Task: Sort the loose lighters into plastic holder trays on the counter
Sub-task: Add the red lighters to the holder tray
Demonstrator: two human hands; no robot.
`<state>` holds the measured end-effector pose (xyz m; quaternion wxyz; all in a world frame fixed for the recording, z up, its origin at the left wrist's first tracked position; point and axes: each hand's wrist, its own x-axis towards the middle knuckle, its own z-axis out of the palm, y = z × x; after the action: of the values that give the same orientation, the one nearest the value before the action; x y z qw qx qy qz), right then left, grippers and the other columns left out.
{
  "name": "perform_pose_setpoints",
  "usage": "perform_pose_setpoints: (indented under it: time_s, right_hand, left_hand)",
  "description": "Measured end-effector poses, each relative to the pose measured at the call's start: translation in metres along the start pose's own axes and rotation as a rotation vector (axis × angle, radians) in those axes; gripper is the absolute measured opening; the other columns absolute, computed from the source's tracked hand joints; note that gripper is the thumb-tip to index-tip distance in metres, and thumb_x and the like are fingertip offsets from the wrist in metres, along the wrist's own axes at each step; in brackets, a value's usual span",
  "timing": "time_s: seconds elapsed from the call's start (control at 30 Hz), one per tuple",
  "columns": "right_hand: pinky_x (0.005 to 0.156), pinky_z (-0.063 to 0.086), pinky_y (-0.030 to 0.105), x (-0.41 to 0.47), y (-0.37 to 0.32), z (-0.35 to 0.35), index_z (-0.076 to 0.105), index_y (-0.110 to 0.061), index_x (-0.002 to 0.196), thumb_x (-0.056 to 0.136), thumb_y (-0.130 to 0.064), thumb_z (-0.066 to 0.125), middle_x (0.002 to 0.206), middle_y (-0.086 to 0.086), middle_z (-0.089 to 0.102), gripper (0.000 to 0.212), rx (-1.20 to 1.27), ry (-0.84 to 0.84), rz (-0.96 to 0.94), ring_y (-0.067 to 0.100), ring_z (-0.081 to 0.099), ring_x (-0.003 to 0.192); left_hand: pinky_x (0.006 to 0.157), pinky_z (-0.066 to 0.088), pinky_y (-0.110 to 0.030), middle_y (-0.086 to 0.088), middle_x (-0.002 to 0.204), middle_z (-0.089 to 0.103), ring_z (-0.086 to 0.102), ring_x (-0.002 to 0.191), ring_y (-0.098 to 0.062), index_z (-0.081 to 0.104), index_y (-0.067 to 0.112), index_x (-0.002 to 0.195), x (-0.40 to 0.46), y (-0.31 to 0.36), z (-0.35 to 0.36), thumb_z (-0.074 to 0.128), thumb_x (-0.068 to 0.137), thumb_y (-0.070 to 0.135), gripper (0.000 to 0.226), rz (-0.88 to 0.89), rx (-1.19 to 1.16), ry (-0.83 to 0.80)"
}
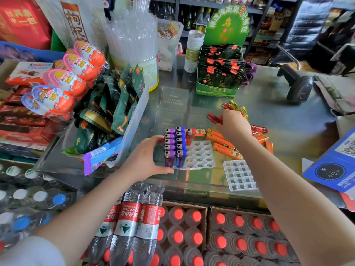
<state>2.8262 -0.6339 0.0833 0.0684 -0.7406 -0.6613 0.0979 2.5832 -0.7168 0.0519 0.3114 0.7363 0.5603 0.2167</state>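
Note:
A clear holder tray point(199, 156) lies on the glass counter. Its left side holds a row of purple lighters point(169, 146) and a row of blue lighters point(181, 144), with one red lighter point(190, 136) standing at the back. My left hand point(148, 158) grips the tray's left edge beside the purple row. My right hand point(233, 125) is over a pile of loose lighters and holds a red lighter point(214, 118) at its fingertips. Orange lighters point(222, 143) and red ones point(258, 129) lie loose to the right. Red and yellow lighters point(235, 107) lie behind my right hand.
A second clear tray point(240, 177) with square cells lies at the front right. A clear bin of green packets point(134, 120) stands left of the trays, a green display box point(217, 91) behind, a barcode scanner point(297, 85) far right. Bottled water crates point(192, 237) sit below the counter.

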Motion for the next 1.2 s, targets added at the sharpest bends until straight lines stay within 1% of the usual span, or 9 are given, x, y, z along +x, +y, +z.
perform_pose_setpoints:
  time_s: [0.1, 0.2, 0.27, 0.37, 0.47, 0.6, 0.83, 1.0, 1.2]
  right_hand:
    - [0.051, 0.040, 0.022, -0.028, -0.008, -0.013, 0.058, -0.011, 0.093, 0.086, -0.019, 0.061, 0.078, -0.003, 0.056, 0.011, 0.341, 0.100, -0.174, 0.014, 0.053, 0.065]
    - [0.057, 0.046, 0.009, -0.068, -0.017, -0.011, 0.055, -0.015, 0.095, 0.084, -0.013, 0.064, 0.076, -0.010, 0.063, 0.015, 0.735, 0.018, -0.217, -0.002, 0.058, 0.062]
    - [0.063, 0.049, 0.012, -0.085, -0.018, 0.002, 0.054, -0.015, 0.095, 0.083, -0.010, 0.064, 0.076, -0.008, 0.066, 0.016, 0.881, -0.046, -0.178, -0.003, 0.060, 0.064]
    - [0.073, 0.054, 0.025, -0.095, -0.017, 0.021, 0.057, -0.014, 0.096, 0.083, -0.009, 0.064, 0.079, -0.005, 0.069, 0.016, 0.937, -0.071, -0.132, 0.009, 0.066, 0.072]
    - [0.075, 0.055, 0.029, -0.095, -0.021, 0.028, 0.058, -0.017, 0.095, 0.084, -0.009, 0.063, 0.079, -0.003, 0.069, 0.015, 0.908, -0.068, -0.128, 0.013, 0.068, 0.073]
    - [0.063, 0.051, 0.024, -0.092, -0.026, 0.029, 0.060, -0.012, 0.100, 0.085, -0.011, 0.062, 0.081, -0.007, 0.064, 0.015, 0.671, 0.023, -0.262, 0.006, 0.061, 0.064]
    - [0.064, 0.053, 0.043, -0.089, -0.016, 0.032, 0.055, -0.007, 0.114, 0.090, -0.016, 0.055, 0.098, 0.010, 0.066, 0.026, 0.357, 0.102, -0.451, 0.029, 0.065, 0.077]
    - [0.065, 0.052, 0.037, -0.086, -0.020, 0.033, 0.059, -0.003, 0.105, 0.087, -0.010, 0.059, 0.093, 0.011, 0.065, 0.019, 0.409, 0.092, -0.447, 0.025, 0.062, 0.074]
    - [0.056, 0.035, 0.015, -0.079, -0.026, 0.031, 0.061, -0.002, 0.091, 0.085, -0.009, 0.062, 0.083, 0.006, 0.060, 0.009, 0.485, 0.052, -0.383, 0.016, 0.049, 0.067]
  left_hand:
    - [0.092, 0.034, -0.025, 0.005, 0.122, 0.053, 0.047, 0.114, -0.013, 0.044, 0.020, 0.125, -0.002, 0.000, 0.001, 0.085, 0.053, 0.034, 0.084, -0.006, -0.008, 0.001]
    - [0.092, 0.034, -0.025, 0.003, 0.124, 0.054, 0.047, 0.116, -0.014, 0.044, 0.019, 0.125, -0.003, 0.001, 0.002, 0.086, 0.053, 0.035, 0.085, -0.013, -0.008, 0.006]
    - [0.091, 0.034, -0.025, 0.003, 0.123, 0.054, 0.047, 0.115, -0.014, 0.044, 0.019, 0.125, -0.005, 0.003, 0.002, 0.086, 0.052, 0.036, 0.086, -0.022, -0.008, 0.013]
    - [0.089, 0.033, -0.024, 0.001, 0.123, 0.055, 0.048, 0.114, -0.015, 0.045, 0.018, 0.124, -0.008, 0.005, 0.002, 0.086, 0.051, 0.035, 0.085, -0.026, -0.003, 0.016]
    - [0.087, 0.033, -0.024, 0.001, 0.122, 0.055, 0.049, 0.113, -0.016, 0.045, 0.018, 0.124, -0.011, 0.006, 0.002, 0.086, 0.052, 0.035, 0.084, -0.033, 0.005, 0.013]
    - [0.088, 0.034, -0.026, 0.002, 0.123, 0.055, 0.049, 0.114, -0.016, 0.046, 0.020, 0.123, -0.014, 0.006, 0.003, 0.086, 0.052, 0.036, 0.083, -0.041, -0.001, 0.019]
    - [0.085, 0.035, -0.026, 0.001, 0.121, 0.057, 0.051, 0.112, -0.016, 0.047, 0.019, 0.121, -0.014, 0.006, 0.003, 0.087, 0.052, 0.030, 0.080, -0.037, -0.040, 0.017]
    - [0.086, 0.035, -0.026, 0.003, 0.122, 0.056, 0.049, 0.113, -0.015, 0.045, 0.021, 0.123, -0.012, 0.003, 0.003, 0.086, 0.052, 0.033, 0.083, -0.036, -0.024, -0.002]
    - [0.087, 0.036, -0.027, 0.003, 0.122, 0.056, 0.050, 0.112, -0.015, 0.045, 0.021, 0.123, -0.009, 0.004, 0.003, 0.086, 0.052, 0.034, 0.083, -0.032, -0.004, 0.005]
